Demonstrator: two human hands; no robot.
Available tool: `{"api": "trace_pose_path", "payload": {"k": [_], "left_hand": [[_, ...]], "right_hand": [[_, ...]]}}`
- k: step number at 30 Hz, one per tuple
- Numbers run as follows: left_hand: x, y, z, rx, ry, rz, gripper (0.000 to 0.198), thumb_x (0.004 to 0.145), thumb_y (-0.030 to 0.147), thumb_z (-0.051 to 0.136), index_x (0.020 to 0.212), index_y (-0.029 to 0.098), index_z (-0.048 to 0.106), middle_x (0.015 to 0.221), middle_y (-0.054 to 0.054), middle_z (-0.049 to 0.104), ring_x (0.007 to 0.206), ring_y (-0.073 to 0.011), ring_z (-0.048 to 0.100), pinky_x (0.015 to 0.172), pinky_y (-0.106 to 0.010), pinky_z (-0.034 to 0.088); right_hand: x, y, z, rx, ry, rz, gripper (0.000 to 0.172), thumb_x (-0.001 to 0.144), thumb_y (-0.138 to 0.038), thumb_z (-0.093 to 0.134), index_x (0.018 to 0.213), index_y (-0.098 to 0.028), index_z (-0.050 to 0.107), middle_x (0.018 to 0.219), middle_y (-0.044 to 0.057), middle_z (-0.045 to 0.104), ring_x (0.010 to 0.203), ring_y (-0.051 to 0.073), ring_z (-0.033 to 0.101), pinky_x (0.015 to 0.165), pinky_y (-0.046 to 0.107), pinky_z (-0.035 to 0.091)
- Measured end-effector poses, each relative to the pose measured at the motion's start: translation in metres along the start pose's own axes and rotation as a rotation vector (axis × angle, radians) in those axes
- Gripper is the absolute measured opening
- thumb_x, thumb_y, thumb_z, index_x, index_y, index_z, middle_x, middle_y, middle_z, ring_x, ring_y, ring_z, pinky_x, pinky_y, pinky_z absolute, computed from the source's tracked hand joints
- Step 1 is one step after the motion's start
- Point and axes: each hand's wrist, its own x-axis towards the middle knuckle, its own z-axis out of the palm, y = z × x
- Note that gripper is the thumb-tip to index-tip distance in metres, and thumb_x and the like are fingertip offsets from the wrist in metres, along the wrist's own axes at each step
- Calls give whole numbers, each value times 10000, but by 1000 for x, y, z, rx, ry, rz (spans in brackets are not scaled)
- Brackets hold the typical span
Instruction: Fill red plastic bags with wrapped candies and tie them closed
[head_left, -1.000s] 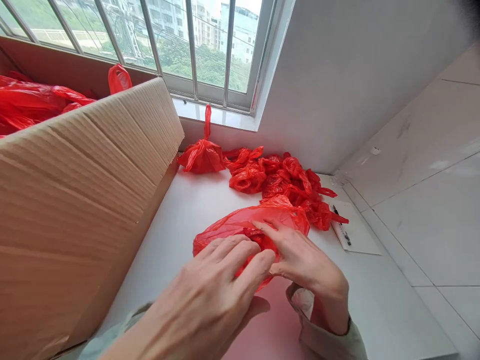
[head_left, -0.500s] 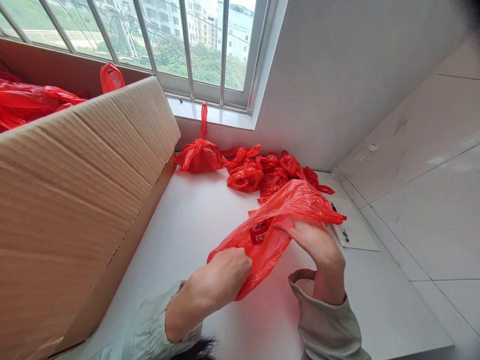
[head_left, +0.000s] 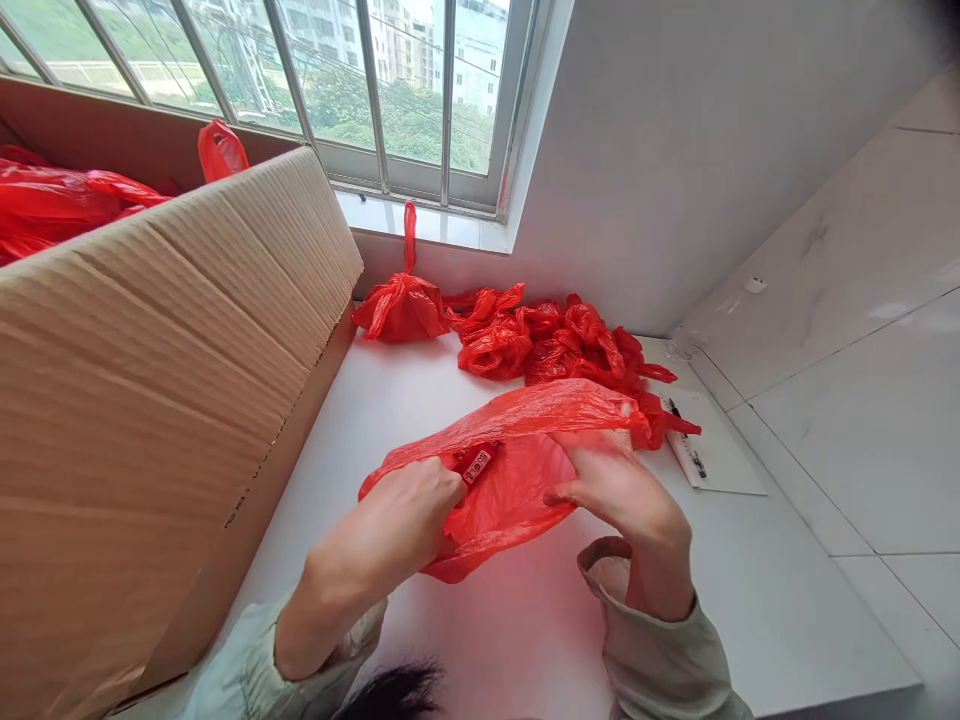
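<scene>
Both my hands hold one red plastic bag (head_left: 517, 470) just above the white tabletop (head_left: 390, 420). My left hand (head_left: 390, 530) is closed round its left end, and my right hand (head_left: 622, 490) pinches the right part with fingers curled under the film. A small red item with white print (head_left: 477, 464) shows through the bag between my hands. Behind the bag lies a heap of knotted red bags (head_left: 547, 340), with one tied bag (head_left: 401, 305) standing apart at its left.
A large cardboard box (head_left: 150, 380) fills the left side, with more red bags (head_left: 67, 200) inside. A white sheet with a black pen (head_left: 697, 455) lies at the right. A barred window (head_left: 375, 90) and grey wall stand behind. Tiled floor drops off to the right.
The bag was pressed flat under both hands, then lifted and pulled out. It is now stretched wider and lower between my hands, and my left hand has shifted left.
</scene>
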Motion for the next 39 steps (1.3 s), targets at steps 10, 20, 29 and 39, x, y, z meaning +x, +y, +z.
{"api": "trace_pose_path", "payload": {"k": [10,20,29,39], "left_hand": [[8,-25,-5,-105,350,127,386,921,164,493,1294,260,496,1355,-47,554,1190,-194,566,992,-338,458],[1,-35,-17,-55,264,41,1002,763,150,718,1539,353,117,1646,-22,91,1505,-236,93,1146,-358,353],[-7,-33,-9,-17,256,171,828,782,252,730,1496,303,312,1623,-80,188,1505,-266,42,1162,-460,319],[6,2,4,83,157,113,373,881,-5,371,1109,132,634,1234,-136,655,1195,-292,595,991,-460,484]], "right_hand": [[18,-22,-8,-122,-13,-284,394,883,-193,463,1257,-251,575,961,39,679,924,229,614,843,350,445],[1,-10,-29,-4,-137,-126,725,735,-258,605,1439,-317,443,870,0,661,763,210,610,680,286,464],[-14,2,-35,-83,-97,-64,758,738,-402,684,1451,-356,431,854,7,636,758,226,607,714,327,495],[9,8,2,295,-150,-89,325,842,-291,508,1115,-309,685,1292,43,628,1233,310,542,978,453,456]]}}
